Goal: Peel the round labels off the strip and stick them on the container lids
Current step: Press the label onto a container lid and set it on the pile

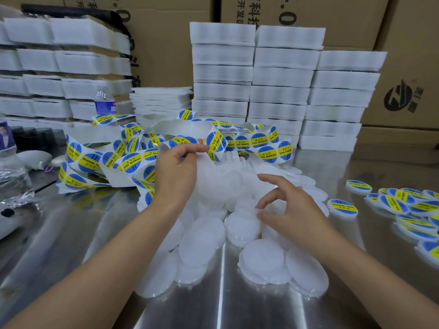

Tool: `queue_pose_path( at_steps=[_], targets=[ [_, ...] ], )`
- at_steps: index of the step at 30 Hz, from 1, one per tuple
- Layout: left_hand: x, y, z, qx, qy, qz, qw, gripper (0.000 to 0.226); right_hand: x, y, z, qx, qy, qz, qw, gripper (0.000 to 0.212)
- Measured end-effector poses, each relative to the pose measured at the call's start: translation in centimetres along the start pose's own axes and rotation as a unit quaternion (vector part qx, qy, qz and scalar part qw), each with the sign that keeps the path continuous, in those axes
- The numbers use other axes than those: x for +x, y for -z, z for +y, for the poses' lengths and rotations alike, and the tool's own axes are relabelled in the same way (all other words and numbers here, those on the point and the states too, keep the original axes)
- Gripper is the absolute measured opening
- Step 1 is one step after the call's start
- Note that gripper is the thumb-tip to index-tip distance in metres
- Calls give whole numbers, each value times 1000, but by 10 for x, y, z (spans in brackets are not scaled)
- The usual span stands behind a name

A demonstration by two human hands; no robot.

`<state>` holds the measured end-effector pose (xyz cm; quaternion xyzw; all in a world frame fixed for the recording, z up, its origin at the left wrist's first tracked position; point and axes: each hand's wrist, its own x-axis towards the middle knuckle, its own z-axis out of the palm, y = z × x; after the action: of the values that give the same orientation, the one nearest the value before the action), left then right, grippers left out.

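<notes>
Labels, blue and yellow rounds, are riding on a long white strip [133,160] that is looping in a tangle across the left and back of the surface [237,305]. The left hand [175,169] is pinching that strip up in the air, thumb against fingers, right beside one label [216,142] that is curling out past the fingertips. The right hand [285,205] is hovering released, fingers half curled and holding nothing, just over the heap of bare lids [240,227]. Finished lids [342,207] are lying well apart on the right.

Trouble is looking likeliest at that curling label: it could be folding onto itself or sticking to the neighbouring loop. The tangle may be snagging as the strip gets pulled. The bare lids are overlapping and translucent, so two may be coming up together, or a label may be going on creased or off-centre.

Whether the label's edge is lifting from the backing, I cannot tell. Nor whether the right thumb is touching a lid. The strip's end is vanishing in the tangle, and the frame edge is cutting off the finished lids.
</notes>
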<state>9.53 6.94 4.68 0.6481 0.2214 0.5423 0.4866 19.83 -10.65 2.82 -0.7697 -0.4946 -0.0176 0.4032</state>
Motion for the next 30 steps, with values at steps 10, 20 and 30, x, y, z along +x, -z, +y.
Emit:
queue_pose_path(
  at_steps=[10,20,30],
  targets=[
    [-8,1,8,25,12,-88,996,23,4,13,-8,267,7,143,953,49],
    [-21,-2,13,6,87,-308,947,16,12,18,-1,490,-107,134,855,59],
    [-25,-5,12,-1,144,-345,927,29,12,14,0,524,-145,94,834,58]
  ],
)
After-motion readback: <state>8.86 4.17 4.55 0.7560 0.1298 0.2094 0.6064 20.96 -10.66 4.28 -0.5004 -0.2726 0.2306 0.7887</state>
